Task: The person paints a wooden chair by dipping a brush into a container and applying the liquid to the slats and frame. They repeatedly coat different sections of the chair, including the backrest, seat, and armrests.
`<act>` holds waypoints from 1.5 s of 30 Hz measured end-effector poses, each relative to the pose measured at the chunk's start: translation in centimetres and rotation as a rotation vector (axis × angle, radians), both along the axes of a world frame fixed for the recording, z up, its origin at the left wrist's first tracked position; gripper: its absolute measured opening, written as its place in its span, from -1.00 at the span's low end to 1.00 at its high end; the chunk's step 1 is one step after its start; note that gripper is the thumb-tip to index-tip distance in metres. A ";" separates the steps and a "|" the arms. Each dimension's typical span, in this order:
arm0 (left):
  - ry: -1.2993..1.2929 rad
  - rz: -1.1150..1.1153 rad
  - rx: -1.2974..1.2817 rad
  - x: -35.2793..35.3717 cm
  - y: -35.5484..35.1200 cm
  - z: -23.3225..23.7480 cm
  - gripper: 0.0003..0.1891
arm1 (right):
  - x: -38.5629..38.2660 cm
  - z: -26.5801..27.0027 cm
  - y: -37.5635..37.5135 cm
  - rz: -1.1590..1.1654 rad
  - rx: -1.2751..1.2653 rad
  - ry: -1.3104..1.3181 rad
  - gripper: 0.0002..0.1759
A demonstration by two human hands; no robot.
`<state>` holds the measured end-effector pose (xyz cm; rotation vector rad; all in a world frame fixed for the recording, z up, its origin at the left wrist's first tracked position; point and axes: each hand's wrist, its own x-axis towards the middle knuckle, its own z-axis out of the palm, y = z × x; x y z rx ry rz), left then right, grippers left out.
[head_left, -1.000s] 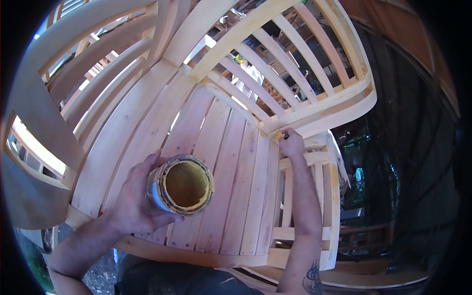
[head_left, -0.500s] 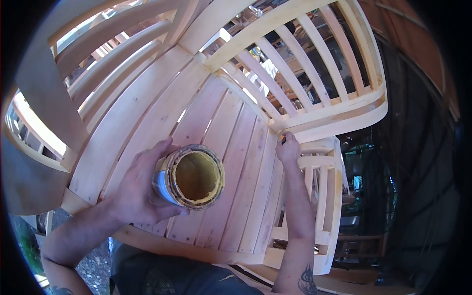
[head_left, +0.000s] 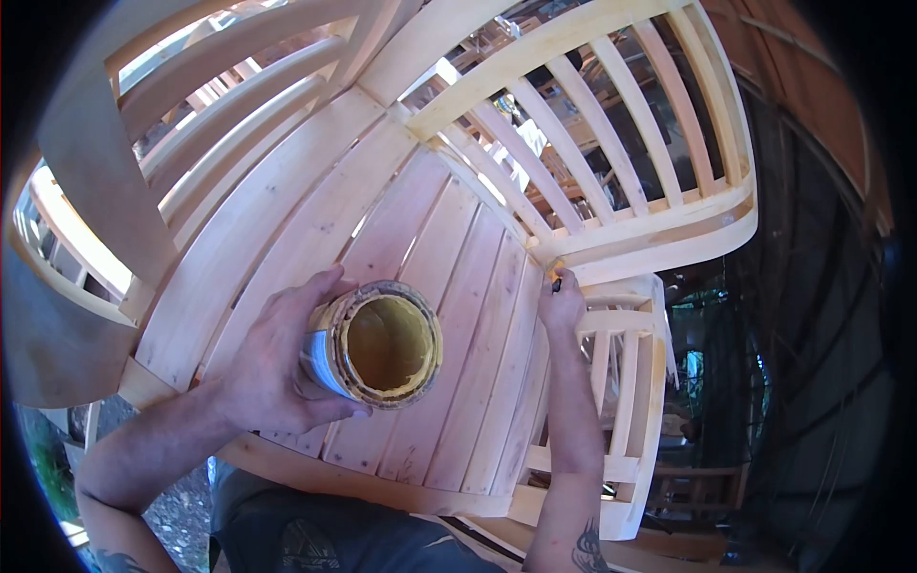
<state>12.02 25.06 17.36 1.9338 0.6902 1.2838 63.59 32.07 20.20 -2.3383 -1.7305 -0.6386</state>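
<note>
My left hand (head_left: 272, 349) is wrapped around an open can (head_left: 323, 351) held above the wooden seat. Yellowish residue coats the can's crusted rim and inner wall, and amber liquid shows inside. Over by the right edge of the seat slats (head_left: 458, 325), my right hand (head_left: 562, 304) is closed on a small paintbrush (head_left: 557, 284). Only a dark bit of the brush and an orange-yellow tip show; my fingers hide the rest. Its tip is at the corner where the seat meets the lower rail of a slatted side panel (head_left: 659, 224).
Another slatted panel (head_left: 239, 124) rises on the left. Beside my right forearm stands a smaller slatted wooden frame (head_left: 626, 382). A dark sheet (head_left: 802, 315) hangs at the right, and more wooden pieces show behind the slats. Gravel (head_left: 181, 497) lies at lower left.
My right hand has shifted slightly down and right with the brush, and more orange-yellow shows at its tip. The left hand and can stay nearly in place; the view has moved slightly.
</note>
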 end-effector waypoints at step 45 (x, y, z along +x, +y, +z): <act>-0.004 0.021 0.031 -0.1 -0.2 -0.1 0.31 | -1.7 6.5 1.0 -0.109 0.076 -0.177 -0.67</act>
